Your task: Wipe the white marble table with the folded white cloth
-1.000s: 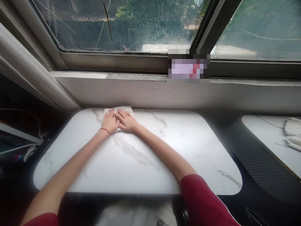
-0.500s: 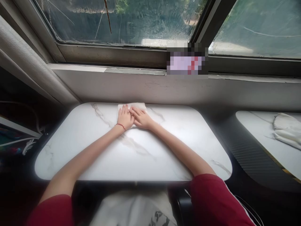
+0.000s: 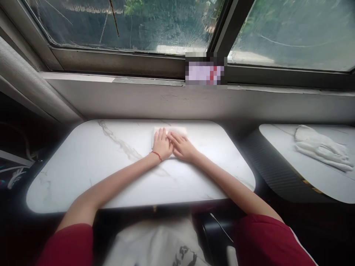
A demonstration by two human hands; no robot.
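Observation:
A white folded cloth (image 3: 180, 130) lies on the white marble table (image 3: 83, 162) near its far edge. My left hand (image 3: 161, 144) lies flat on the cloth with fingers stretched out; a red string is round its wrist. My right hand (image 3: 182, 146) lies flat beside it, fingers pointing left and overlapping the left hand's fingers. Both palms press down on the cloth, hiding most of it.
A grey wall and window sill (image 3: 138, 79) rise just behind the table. A second marble table (image 3: 277, 147) stands at the right with white knitted gloves (image 3: 318, 147) on it. A dark gap separates the two tables. Dark clutter sits at the left.
Both hands with the cloth under them have slid to the right along the table's far edge. The view has shifted, showing more of the right table and gloves.

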